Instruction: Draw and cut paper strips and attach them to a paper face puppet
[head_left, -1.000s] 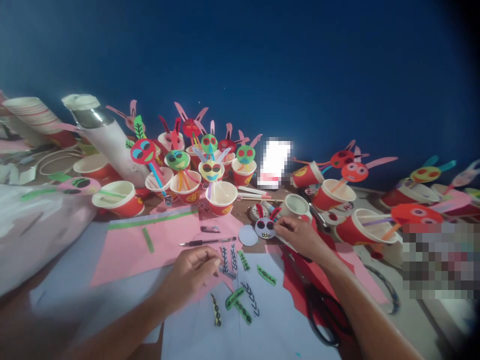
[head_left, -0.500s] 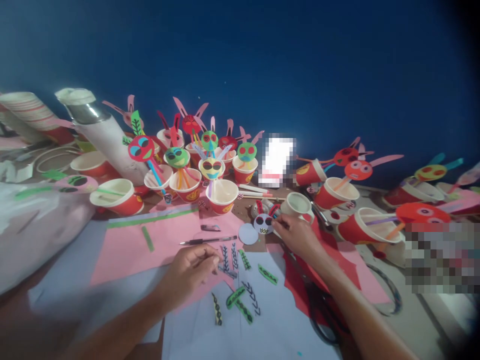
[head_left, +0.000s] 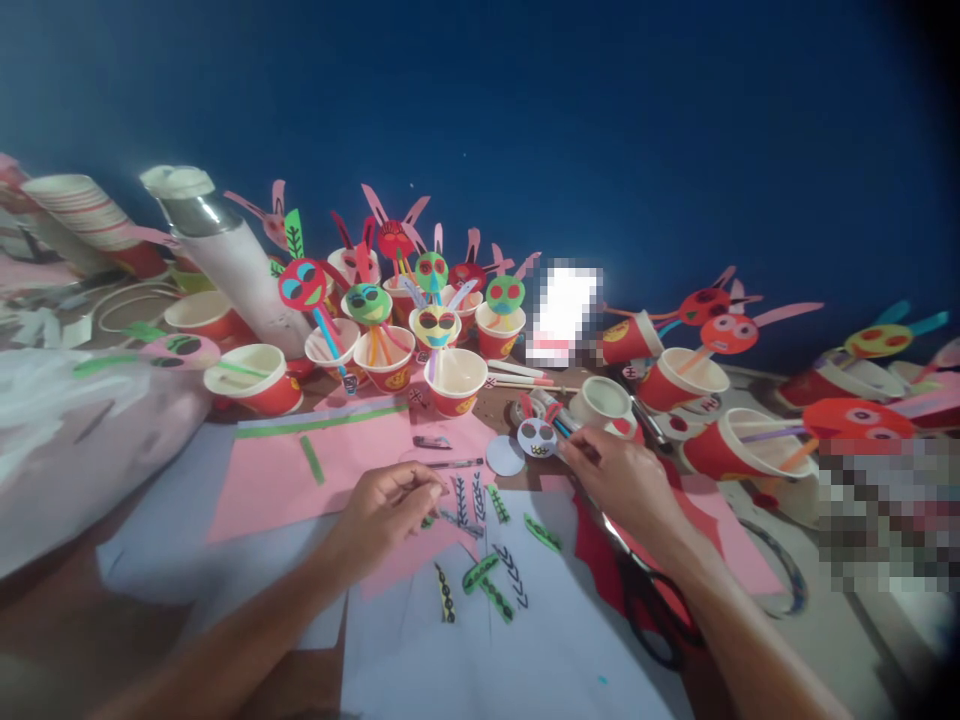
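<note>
My right hand (head_left: 616, 478) rests on the red paper with its fingers pinched at the edge of a small pale paper face (head_left: 537, 438) that has red ears and dark eyes. A pale paper circle (head_left: 505, 456) lies just left of that face. My left hand (head_left: 390, 507) is curled in a pinch above the pink paper (head_left: 285, 475), beside several patterned green and white leaf strips (head_left: 480, 572); what it holds is hidden. A black pen (head_left: 450, 463) lies just beyond its fingers.
Many red paper cups with stick-mounted monster faces (head_left: 457, 380) crowd the back along the blue wall. A cup stack (head_left: 79, 212) and a white cylinder (head_left: 225, 262) stand at the left. Black scissors (head_left: 651, 608) lie under my right forearm. A white cup (head_left: 604, 400) stands near my right fingers.
The view has shifted slightly. My right hand has drawn a little to the right of the paper face. My left hand stays curled in the same place.
</note>
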